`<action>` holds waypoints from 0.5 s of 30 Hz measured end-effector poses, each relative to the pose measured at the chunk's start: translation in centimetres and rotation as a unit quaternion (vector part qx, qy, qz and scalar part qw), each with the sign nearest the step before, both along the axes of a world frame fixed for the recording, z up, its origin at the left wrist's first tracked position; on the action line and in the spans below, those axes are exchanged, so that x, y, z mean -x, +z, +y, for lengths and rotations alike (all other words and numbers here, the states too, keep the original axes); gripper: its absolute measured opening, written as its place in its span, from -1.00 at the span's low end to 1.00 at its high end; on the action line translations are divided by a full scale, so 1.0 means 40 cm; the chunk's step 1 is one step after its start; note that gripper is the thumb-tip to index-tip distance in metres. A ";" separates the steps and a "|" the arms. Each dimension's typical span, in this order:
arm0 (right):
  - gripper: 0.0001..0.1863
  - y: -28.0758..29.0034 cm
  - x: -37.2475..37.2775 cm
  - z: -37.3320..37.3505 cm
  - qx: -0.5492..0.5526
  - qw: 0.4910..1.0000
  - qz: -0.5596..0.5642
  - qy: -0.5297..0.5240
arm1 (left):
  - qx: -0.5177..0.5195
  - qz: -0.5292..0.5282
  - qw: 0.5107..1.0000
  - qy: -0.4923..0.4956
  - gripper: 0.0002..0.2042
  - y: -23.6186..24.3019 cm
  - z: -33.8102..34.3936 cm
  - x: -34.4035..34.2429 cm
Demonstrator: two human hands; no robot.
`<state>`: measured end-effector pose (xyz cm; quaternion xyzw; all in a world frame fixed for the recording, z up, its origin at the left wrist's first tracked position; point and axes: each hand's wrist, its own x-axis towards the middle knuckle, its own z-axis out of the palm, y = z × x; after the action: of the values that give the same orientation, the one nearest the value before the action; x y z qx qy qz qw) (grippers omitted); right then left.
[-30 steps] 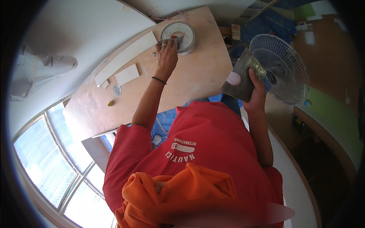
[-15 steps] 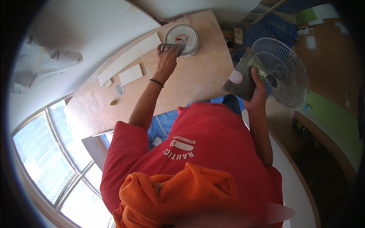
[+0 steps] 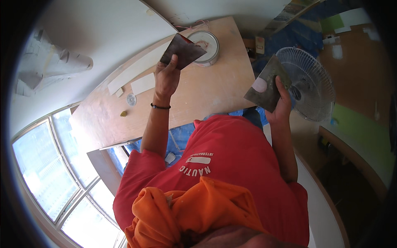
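Note:
My left hand (image 3: 167, 78) is closed on a dark, flat putty spreader (image 3: 181, 53), thumb on its face, raised over the wooden table. A little red paste (image 3: 184, 39) shows at the spreader's upper edge. Just behind it stands a round tin (image 3: 211, 46), its pale top smeared reddish and partly hidden by the spreader. At the right, my right hand (image 3: 282, 101) grips a dark square plate (image 3: 269, 78), thumb over the top. A round pale pink dab of putty (image 3: 259, 85) sits on that plate.
On the wooden table (image 3: 206, 91) lie pale board strips (image 3: 142, 84), a small clear disc (image 3: 131, 99) and a yellowish lump (image 3: 123, 113). A caged fan (image 3: 308, 82) stands close beyond my right hand. Windows (image 3: 45, 165) are at the left, and a white wall rises behind the table.
My left hand has drawn the spreader back from the tin, leftward and up, turning its broad face into view. The right hand still holds the plate in nearly the same place.

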<state>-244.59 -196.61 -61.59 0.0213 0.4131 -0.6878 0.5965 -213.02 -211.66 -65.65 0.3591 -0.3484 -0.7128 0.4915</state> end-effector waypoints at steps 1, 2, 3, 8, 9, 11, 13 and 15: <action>-0.60 0.002 -0.003 -0.003 0.003 1.000 0.001 0.000 | -0.014 0.028 0.999 0.006 -0.66 0.006 0.006 0.003; -0.60 0.006 -0.005 -0.006 0.002 1.000 0.004 -0.004 | -0.006 0.058 0.998 0.002 -0.66 0.012 0.013 0.007; -0.60 0.009 -0.007 -0.008 0.011 1.000 0.001 0.000 | -0.002 0.084 0.996 0.002 -0.66 0.017 0.019 0.011; -0.60 0.033 -0.019 -0.017 0.050 0.999 0.006 0.011 | -0.017 0.139 0.990 0.021 -0.66 0.049 0.057 0.024; -0.60 0.037 -0.019 -0.020 0.033 0.999 0.002 0.001 | -0.016 0.145 0.989 0.025 -0.66 0.057 0.068 0.026; -0.59 0.043 -0.018 -0.030 0.027 1.000 -0.002 -0.010 | -0.012 0.155 0.987 0.031 -0.65 0.073 0.100 0.028; -0.58 0.052 -0.014 -0.038 0.060 0.998 -0.010 0.017 | 0.007 0.169 0.985 0.036 -0.64 0.094 0.139 0.023; -0.58 0.061 -0.010 -0.045 0.072 0.996 -0.012 0.040 | 0.005 0.176 0.982 0.070 -0.62 0.111 0.184 0.023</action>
<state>-244.20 -198.41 -59.15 -0.0301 0.3552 -0.6910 0.6289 -213.92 -204.32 -61.19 0.2493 -0.2345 -0.7268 0.5954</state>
